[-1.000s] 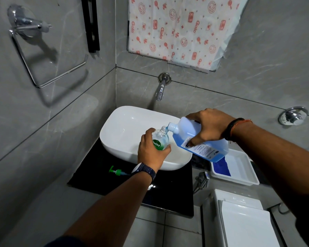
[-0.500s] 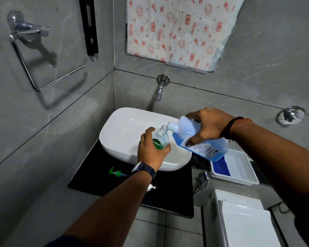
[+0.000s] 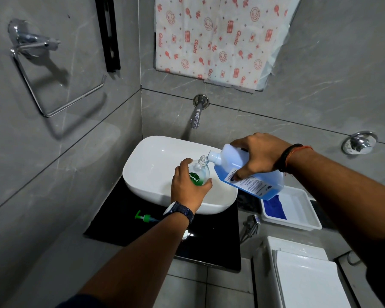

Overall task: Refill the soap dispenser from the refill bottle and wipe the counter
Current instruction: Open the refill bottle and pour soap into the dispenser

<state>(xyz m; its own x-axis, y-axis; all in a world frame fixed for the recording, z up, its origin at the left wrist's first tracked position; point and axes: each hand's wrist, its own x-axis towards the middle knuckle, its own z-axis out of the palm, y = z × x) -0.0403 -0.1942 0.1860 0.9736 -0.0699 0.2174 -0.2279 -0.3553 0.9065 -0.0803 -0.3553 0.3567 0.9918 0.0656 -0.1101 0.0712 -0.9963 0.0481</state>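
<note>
Little has shifted — right hand still tilts the refill bottle, spout at the soap dispenser mouth, gripped by the left hand over the sink. Pump lies off at seven o'clock — filling underway, wiping undone.

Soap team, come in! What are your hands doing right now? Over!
Left hand grips small clear dispenser bottle over white basin. Right hand tips big blue refill bottle, spout at its mouth. Nothing blocking.

The left hand covers most of the soap dispenser. The print on the refill bottle label is too small to read. The toilet at lower right is cut off by the bottom edge.
</note>
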